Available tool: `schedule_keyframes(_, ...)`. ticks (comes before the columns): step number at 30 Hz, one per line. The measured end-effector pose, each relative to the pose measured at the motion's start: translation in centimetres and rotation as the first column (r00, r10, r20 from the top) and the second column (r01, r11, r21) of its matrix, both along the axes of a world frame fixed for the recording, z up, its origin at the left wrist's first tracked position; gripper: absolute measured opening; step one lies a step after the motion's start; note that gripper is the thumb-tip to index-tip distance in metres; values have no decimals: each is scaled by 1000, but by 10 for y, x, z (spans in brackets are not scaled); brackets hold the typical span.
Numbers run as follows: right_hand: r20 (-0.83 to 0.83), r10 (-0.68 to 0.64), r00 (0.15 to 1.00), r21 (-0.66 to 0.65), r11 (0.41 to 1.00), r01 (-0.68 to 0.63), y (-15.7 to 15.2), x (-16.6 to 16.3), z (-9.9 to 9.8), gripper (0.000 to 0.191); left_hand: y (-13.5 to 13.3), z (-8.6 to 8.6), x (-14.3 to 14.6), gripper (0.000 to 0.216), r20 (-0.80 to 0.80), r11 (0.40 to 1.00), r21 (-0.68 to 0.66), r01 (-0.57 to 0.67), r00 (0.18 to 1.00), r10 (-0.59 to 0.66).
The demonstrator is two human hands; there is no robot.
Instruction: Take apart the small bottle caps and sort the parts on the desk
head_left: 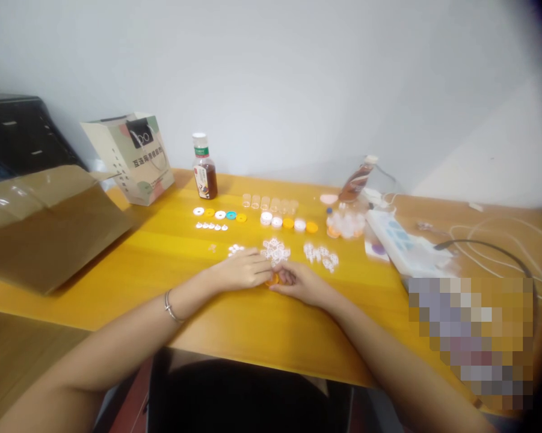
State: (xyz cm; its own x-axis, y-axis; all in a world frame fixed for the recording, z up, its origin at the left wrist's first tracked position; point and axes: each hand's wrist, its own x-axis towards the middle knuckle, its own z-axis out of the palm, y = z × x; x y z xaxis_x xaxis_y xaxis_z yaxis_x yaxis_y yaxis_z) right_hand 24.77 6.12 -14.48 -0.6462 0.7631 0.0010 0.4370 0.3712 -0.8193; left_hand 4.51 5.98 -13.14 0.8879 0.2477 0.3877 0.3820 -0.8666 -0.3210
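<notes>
My left hand (243,270) and my right hand (300,282) rest together on the yellow wooden table (171,252), fingertips meeting over a small orange cap (273,279). Both hands are curled, pinching that piece between them. Just beyond my fingers lies a heap of tiny white plastic parts (275,249), with a second heap (321,255) to its right. Further back sit a row of round caps in white, orange and blue (219,214), another row of white and orange caps (289,222), and a line of small clear vials (268,202). A bracelet circles my left wrist.
A brown drink bottle (204,168) stands at the back, a paper bag (130,157) and an open cardboard box (49,222) to the left. Right of the parts are another tilted bottle (356,180), a white power strip (403,243) and cables (491,246).
</notes>
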Motion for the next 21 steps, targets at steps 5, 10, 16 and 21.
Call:
schedule_keyframes(5,0,-9,1000,10,1000,9,-2,-1,4,26,1,-3,-1,19,7,999,43,28,1000,-28)
schedule_keyframes(10,-8,-13,1000,-1,1000,13,-3,-1,4,24,2,-6,-2,16,0,997,73,34,999,-34)
schedule_keyframes(16,-16,-16,1000,2,1000,16,0,0,0,25,1,-4,-1,16,1,996,84,41,999,-41)
schedule_keyframes(21,-13,-19,1000,9,1000,19,0,0,-2,26,4,-8,-1,18,2,998,46,36,999,-36)
